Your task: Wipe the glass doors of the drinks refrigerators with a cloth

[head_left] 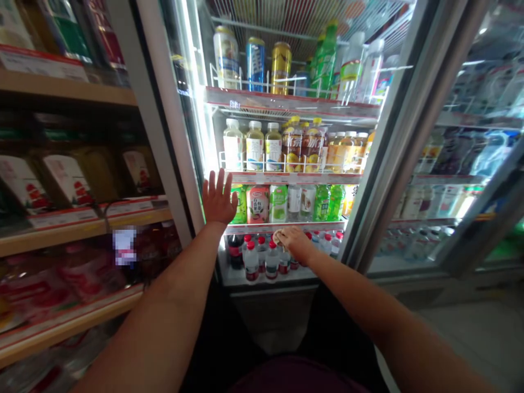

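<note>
Clutching a crumpled beige cloth [279, 237], my half-curled right hand [295, 244] is up by a white-and-red shelf edge [254, 227], kinda over some clear red-capped plastic bottles [251, 265], while my left hand [219, 199] is splayed wide open near the brightly lit drinks cooler's [207, 131] left side.

The cloth [278, 238] is pale beige, the clear bottles [251, 262] red-capped, one can [281, 68] gold.

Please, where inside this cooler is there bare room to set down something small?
The bottom deck shows a bare patch in front of the dark bottle, left of the red-capped bottles. Above, a narrow gap separates the blue can from the gold can. Below the right hand, they stand crowded.
</note>
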Demonstrator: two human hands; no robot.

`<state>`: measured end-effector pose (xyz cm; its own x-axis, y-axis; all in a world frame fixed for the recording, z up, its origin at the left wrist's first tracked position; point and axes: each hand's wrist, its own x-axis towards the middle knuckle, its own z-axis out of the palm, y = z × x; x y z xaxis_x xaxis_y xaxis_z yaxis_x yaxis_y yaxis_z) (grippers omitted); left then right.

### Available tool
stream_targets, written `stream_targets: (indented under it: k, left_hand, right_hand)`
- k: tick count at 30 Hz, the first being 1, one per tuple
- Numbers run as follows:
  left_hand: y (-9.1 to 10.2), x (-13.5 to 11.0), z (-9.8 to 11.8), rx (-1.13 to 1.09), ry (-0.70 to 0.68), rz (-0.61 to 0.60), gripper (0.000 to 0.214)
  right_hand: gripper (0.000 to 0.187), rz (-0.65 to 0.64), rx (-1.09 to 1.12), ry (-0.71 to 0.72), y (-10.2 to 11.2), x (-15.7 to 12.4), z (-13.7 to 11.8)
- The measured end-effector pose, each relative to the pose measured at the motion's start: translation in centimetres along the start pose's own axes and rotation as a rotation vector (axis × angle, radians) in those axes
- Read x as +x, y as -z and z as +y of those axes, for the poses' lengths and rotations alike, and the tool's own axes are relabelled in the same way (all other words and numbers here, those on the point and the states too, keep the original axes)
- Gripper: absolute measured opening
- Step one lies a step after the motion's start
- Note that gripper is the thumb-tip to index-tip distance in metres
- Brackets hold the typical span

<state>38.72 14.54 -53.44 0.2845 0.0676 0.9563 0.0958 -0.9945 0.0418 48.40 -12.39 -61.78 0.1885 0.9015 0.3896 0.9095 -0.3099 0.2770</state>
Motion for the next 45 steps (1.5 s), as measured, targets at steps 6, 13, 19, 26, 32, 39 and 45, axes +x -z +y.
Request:
stream_targets:
  k: [6,13,19,26,32,39,45]
  left_hand:
    - [0.0,0.0,0.0,-0.002,0.004,-0.01,0.059]
    - [0.0,-0.2,0.0,0.044,-0.022,-0.003,0.059]
    - [0.0,-0.3,0.0,0.046,-0.002,-0.022,0.058]
    - [-0.1,-0.3,-0.1,0.045,-0.028,0.009,0.058]
    - [-0.1,-0.3,0.0,0.061,-0.014,-0.002,0.058]
    - [-0.1,-0.4,-0.1,0.069,-0.021,-0.016,0.058]
    - [-0.1,-0.5,-0.2,0.077,-0.041,0.014,0.058]
  right_hand:
    - [0.033,0.004,0.013,0.021,-1.2,-0.4,-0.1]
    - [0.03,0.005,0.051,0.038,-1.9,-0.7,-0.1]
    - [0.026,-0.001,0.08,0.048,-2.5,-0.8,-0.5]
    - [0.032,-0.043,0.075,0.057,-3.0,-1.1,-0.8]
    - [0.029,-0.07,0.074,0.07,-3.6,-1.4,-1.2]
    - [0.026,-0.108,0.072,0.112,-5.4,-1.8,-1.6]
    - [0.024,-0.152,0.045,0.202,-7.8,-1.9,-1.9]
